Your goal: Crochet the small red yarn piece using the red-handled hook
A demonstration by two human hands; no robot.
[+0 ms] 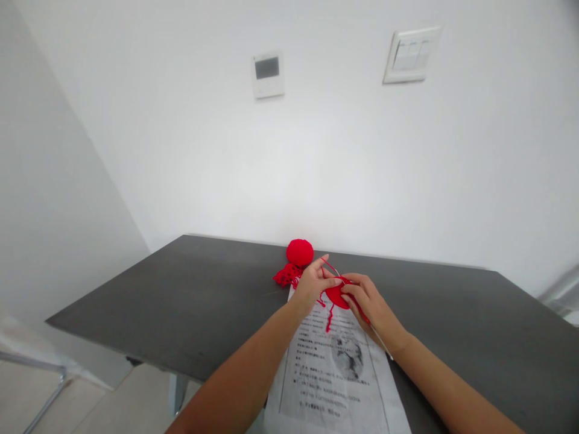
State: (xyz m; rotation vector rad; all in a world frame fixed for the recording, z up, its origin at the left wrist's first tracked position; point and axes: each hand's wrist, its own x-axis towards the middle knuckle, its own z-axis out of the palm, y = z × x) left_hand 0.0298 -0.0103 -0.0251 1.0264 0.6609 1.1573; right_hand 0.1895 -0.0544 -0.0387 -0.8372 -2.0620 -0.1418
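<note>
Between my hands is a small piece of red knitting [337,296], with a curly red yarn tail hanging from its lower edge. My left hand [315,280] pinches its upper left side, and a strand of red yarn runs over the raised index finger. On the other side, my right hand [374,304] is closed around the work and a thin knitting needle [383,346], whose pale end sticks out below the palm toward the wrist. The needle tip and the stitches are partly hidden by my fingers.
A red yarn ball [300,252] sits near the wall, with a tangled heap of red yarn [287,275] in front of it. Under my hands, a printed paper sheet [335,392] lies on the dark grey table [194,295]. A white wall [226,163] rises behind the table.
</note>
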